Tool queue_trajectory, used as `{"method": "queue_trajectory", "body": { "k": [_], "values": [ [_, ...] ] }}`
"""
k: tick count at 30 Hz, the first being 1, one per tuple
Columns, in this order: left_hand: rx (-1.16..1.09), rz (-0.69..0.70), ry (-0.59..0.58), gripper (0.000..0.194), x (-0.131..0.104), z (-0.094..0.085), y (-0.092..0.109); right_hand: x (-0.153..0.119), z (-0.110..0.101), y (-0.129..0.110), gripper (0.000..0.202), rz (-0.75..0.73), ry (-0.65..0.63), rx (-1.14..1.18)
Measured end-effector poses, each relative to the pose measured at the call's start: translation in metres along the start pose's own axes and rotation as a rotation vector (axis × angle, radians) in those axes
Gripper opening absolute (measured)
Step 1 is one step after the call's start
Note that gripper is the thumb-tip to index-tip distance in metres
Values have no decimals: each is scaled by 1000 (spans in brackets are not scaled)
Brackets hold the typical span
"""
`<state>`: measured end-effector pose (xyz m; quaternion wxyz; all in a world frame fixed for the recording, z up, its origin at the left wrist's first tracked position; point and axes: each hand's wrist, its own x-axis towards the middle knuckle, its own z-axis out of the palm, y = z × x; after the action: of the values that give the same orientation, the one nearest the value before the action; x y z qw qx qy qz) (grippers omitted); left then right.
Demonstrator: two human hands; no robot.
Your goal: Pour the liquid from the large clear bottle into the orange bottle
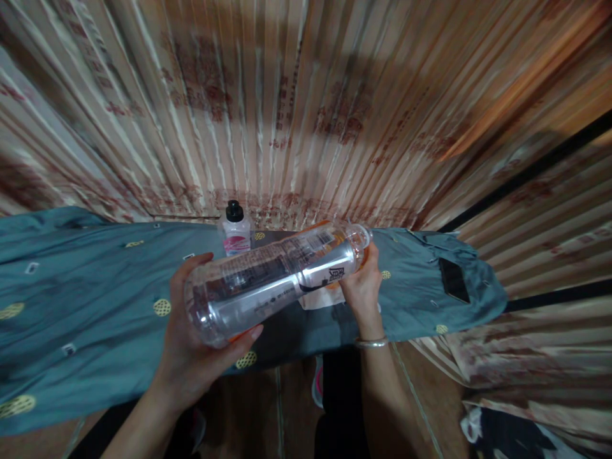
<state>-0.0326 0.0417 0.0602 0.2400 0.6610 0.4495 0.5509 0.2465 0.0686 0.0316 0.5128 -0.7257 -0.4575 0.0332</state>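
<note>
A large clear plastic bottle [268, 280] with a silver and printed label lies tilted across the middle of the view, held above the cloth. Its base is in my left hand [191, 344], with the thumb below and the fingers curled around the far side. My right hand [361, 280], with a bracelet on the wrist, grips the neck end from behind, so most of its fingers are hidden. No cap can be made out on the neck. Just behind the held bottle stands a small clear bottle [236, 233] with a black cap and a pink label.
A teal cloth [119, 306] with yellow pineapple prints covers the narrow table. On its right lies a dark phone [454, 279]. A whitish item [322, 298] shows partly beneath the bottle. Patterned curtains [287, 115] hang behind, and black poles [530, 172] cross the right side.
</note>
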Motion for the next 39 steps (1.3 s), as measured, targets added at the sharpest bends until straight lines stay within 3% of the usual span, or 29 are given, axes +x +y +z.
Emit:
{"method": "queue_trajectory", "body": {
  "k": [39],
  "values": [
    [0,45,-11,92,1,-1,-3,0,1,1,77,-13,6,19]
  ]
}}
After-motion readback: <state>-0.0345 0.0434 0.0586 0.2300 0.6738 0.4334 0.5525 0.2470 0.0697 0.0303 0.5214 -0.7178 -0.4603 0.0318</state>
